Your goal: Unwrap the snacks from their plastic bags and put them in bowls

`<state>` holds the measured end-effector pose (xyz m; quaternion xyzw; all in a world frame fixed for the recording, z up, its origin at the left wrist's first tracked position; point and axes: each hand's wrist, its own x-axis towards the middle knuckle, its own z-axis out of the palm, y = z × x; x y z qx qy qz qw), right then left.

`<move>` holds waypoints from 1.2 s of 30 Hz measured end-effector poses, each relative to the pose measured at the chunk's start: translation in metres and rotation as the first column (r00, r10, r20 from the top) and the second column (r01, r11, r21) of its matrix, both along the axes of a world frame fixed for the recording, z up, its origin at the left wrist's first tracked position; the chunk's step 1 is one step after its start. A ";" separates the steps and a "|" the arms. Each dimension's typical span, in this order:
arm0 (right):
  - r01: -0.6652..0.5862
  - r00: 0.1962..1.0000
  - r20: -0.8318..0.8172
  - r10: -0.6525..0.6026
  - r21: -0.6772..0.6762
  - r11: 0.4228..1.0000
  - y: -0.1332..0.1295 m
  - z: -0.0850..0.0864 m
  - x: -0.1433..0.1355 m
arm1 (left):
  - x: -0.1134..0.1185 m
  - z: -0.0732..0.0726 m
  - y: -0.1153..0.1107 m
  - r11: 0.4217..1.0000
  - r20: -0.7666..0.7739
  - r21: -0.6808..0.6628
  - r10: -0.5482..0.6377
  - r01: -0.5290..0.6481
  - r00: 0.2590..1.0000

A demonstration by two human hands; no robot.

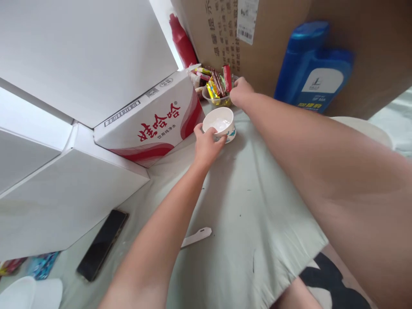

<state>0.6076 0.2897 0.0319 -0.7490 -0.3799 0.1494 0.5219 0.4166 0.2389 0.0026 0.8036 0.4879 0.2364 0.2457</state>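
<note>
A white paper bowl [222, 122] with a blue pattern stands on the pale green cloth, and my left hand [207, 143] grips its near left side, thumb over the rim. Behind it is a clear plastic bowl [216, 102] heaped with wrapped snacks [219, 83] in yellow, red and brown. My right hand [240, 91] is at the right rim of this clear bowl, its fingers curled; what they hold, if anything, is hidden.
A white and red carton [154, 124] lies to the left, a red bottle [183, 43] behind. At the right stand a cardboard box [273, 25] and a blue bottle [312, 68]. A phone [103, 244] and a white plastic strip [197, 237] lie nearer.
</note>
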 end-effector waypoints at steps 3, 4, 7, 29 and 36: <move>0.147 0.987 0.080 -0.140 -0.089 0.985 -0.022 0.035 0.004 | 0.029 -0.002 0.002 0.999 0.087 -0.029 -0.029 0.032 0.996; 0.172 0.981 0.103 -0.164 -0.073 0.982 -0.029 0.045 0.005 | 0.038 -0.001 0.001 0.997 0.131 -0.033 -0.059 0.064 0.990; 0.229 0.960 0.167 -0.226 0.001 0.973 -0.053 0.061 0.001 | 0.040 0.004 -0.013 0.989 0.213 -0.052 -0.128 0.142 0.969; -0.547 0.836 0.030 0.548 -0.014 0.837 -0.303 -0.059 -0.337 | -0.469 0.037 -0.240 0.691 -0.132 0.337 0.707 -0.639 0.695; -0.791 0.486 0.505 0.714 -0.094 0.605 -0.329 -0.071 -0.390 | -0.508 0.027 -0.245 0.736 -0.445 0.229 0.661 -0.637 0.604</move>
